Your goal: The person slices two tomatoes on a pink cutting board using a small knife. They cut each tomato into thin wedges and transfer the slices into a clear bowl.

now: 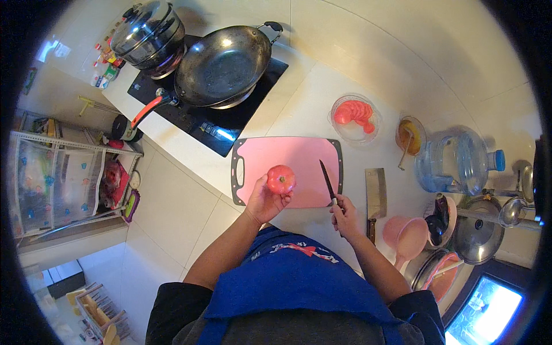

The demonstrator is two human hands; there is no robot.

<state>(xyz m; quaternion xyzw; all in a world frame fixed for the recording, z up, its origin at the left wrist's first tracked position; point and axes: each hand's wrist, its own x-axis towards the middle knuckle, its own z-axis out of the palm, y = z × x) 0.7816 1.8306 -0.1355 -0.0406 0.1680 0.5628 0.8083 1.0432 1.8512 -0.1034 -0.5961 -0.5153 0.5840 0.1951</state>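
Note:
My left hand (265, 205) holds a whole red tomato (281, 180), stem scar up, over the left half of a pink cutting board (302, 151) with dark corners. In my right hand (345, 217) is a small knife (327, 179) with a narrow dark blade, its tip pointing away from me above the board's right side. A clear bowl (376, 123) beyond the board's far right corner contains sliced tomato (354, 113). To the right of my right hand, a cleaver (376, 194) with a wooden handle lies on the counter.
A wok (224, 64) and a lidded steel pot (148, 36) stand on the black cooktop (207, 129) at far left. On the right are a bowl of yellow-orange liquid (409, 136), a large blue water jug (453, 161) lying sideways, a pink ladle-like dipper (403, 235) and an eggplant (441, 209).

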